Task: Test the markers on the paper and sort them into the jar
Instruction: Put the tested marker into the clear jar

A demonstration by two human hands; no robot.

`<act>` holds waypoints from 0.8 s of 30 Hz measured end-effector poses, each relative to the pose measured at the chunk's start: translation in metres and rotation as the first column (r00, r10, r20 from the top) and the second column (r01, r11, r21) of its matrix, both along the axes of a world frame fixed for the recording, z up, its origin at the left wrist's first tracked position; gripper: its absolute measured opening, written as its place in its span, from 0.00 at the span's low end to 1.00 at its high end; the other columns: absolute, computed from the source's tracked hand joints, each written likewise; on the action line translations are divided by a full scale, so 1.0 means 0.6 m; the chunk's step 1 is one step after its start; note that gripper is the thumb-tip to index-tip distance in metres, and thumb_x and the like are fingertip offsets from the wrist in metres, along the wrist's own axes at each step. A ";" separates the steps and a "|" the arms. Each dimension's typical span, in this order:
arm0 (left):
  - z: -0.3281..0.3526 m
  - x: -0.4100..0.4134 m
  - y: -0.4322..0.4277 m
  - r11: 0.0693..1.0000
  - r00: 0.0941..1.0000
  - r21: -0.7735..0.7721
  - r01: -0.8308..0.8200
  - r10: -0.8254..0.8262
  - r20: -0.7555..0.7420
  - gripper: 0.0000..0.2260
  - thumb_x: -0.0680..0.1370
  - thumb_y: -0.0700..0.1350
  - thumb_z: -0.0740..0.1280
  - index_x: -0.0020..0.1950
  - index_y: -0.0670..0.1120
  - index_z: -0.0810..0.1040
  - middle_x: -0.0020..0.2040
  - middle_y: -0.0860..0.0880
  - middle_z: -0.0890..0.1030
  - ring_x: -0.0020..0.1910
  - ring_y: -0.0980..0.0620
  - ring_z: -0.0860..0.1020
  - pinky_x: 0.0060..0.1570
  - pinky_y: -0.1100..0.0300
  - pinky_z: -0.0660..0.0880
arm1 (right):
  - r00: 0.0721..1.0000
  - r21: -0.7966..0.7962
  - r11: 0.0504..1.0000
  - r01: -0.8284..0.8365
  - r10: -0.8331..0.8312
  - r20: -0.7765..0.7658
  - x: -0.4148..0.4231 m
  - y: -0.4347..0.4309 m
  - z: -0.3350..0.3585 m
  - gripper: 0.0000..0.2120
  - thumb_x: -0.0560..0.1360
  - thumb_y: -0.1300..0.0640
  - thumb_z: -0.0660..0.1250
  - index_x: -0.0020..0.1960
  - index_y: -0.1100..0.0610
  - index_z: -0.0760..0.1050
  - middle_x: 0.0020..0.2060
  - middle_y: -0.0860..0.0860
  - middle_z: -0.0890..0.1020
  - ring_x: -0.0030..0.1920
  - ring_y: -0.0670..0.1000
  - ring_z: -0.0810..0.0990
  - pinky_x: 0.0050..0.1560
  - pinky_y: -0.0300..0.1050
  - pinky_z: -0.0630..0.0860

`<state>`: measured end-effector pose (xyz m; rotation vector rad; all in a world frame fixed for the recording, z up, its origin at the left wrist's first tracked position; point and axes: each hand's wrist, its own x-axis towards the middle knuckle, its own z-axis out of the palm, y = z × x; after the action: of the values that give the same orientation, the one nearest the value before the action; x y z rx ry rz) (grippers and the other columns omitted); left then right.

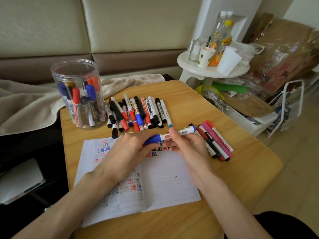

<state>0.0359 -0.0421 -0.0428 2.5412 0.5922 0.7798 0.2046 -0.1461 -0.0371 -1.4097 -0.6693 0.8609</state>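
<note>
While both hands grip one blue marker [174, 134] above the paper [165, 183], the left hand [127, 152] pinches its blue cap and the right hand [186, 147] clamps its white barrel. Beyond them a heap of markers [138, 112] lies mid-desk; a smaller row [215, 140] sits toward the right edge. The clear jar [79, 94], part filled, stands at the desk's [241, 169] far left corner.

i see a clear glossy plastic jar [78, 94], a smooth light wood-grain counter [198, 104], matt lined paper [169, 183], and glossy plastic markers [138, 111].
</note>
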 end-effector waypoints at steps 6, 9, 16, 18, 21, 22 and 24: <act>-0.003 0.004 -0.002 1.000 1.000 0.026 0.010 -0.010 -0.008 0.11 0.84 0.53 0.60 0.54 0.49 0.78 0.43 0.57 0.77 0.39 0.54 0.74 0.41 0.58 0.72 | 0.999 0.027 1.000 -0.013 0.012 0.048 0.001 0.004 0.000 0.15 0.79 0.50 0.73 0.48 0.63 0.85 0.42 0.59 0.88 0.45 0.55 0.87 0.52 0.46 0.83; -0.003 0.001 -0.004 0.999 1.000 -0.030 0.017 -0.017 -0.003 0.08 0.85 0.52 0.60 0.46 0.57 0.71 0.37 0.58 0.74 0.35 0.53 0.72 0.37 0.56 0.70 | 0.997 0.035 0.999 -0.036 0.033 0.075 0.003 0.002 0.000 0.15 0.79 0.50 0.72 0.50 0.63 0.85 0.43 0.59 0.88 0.46 0.56 0.87 0.56 0.51 0.83; 0.010 -0.006 -0.001 0.971 0.998 -0.230 0.068 -0.064 0.025 0.13 0.85 0.54 0.59 0.41 0.58 0.73 0.33 0.52 0.75 0.33 0.49 0.73 0.34 0.59 0.69 | 0.993 0.058 0.994 -0.097 0.093 0.078 0.008 -0.001 0.005 0.15 0.79 0.50 0.71 0.51 0.63 0.84 0.43 0.60 0.87 0.48 0.56 0.87 0.61 0.55 0.82; 0.014 -0.008 0.001 0.959 0.996 -0.271 0.086 -0.082 0.027 0.15 0.85 0.53 0.59 0.39 0.58 0.72 0.32 0.51 0.75 0.32 0.50 0.72 0.33 0.59 0.68 | 0.991 0.069 0.991 -0.117 0.112 0.066 0.010 0.001 0.003 0.15 0.79 0.50 0.71 0.54 0.64 0.83 0.46 0.60 0.87 0.48 0.56 0.86 0.62 0.56 0.81; 0.023 -0.012 0.005 0.948 0.994 -0.299 0.113 -0.109 0.029 0.16 0.85 0.52 0.59 0.37 0.57 0.71 0.31 0.53 0.74 0.30 0.52 0.72 0.33 0.61 0.68 | 0.989 0.099 0.985 -0.144 0.141 0.036 0.010 0.005 -0.001 0.17 0.79 0.51 0.71 0.57 0.64 0.82 0.50 0.62 0.86 0.50 0.56 0.85 0.62 0.57 0.80; 0.025 -0.013 0.005 0.948 0.994 -0.298 0.113 -0.108 0.031 0.16 0.85 0.51 0.60 0.37 0.58 0.71 0.31 0.54 0.74 0.30 0.52 0.71 0.32 0.62 0.67 | 0.989 0.104 0.983 -0.150 0.149 0.018 0.008 0.006 -0.004 0.17 0.79 0.50 0.71 0.58 0.64 0.82 0.51 0.62 0.86 0.50 0.56 0.85 0.62 0.57 0.80; 0.023 -0.015 0.005 0.965 0.997 -0.250 0.083 -0.077 0.032 0.13 0.84 0.52 0.61 0.40 0.61 0.72 0.31 0.55 0.74 0.31 0.53 0.72 0.32 0.64 0.66 | 0.989 0.125 0.983 -0.136 0.143 -0.042 0.000 0.008 -0.007 0.18 0.78 0.50 0.72 0.58 0.65 0.82 0.52 0.62 0.86 0.51 0.57 0.85 0.61 0.54 0.80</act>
<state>0.0268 -0.0394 -0.0292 2.3058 0.5407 0.6586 0.2047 -0.1412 -0.0411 -1.2382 -0.7759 0.9470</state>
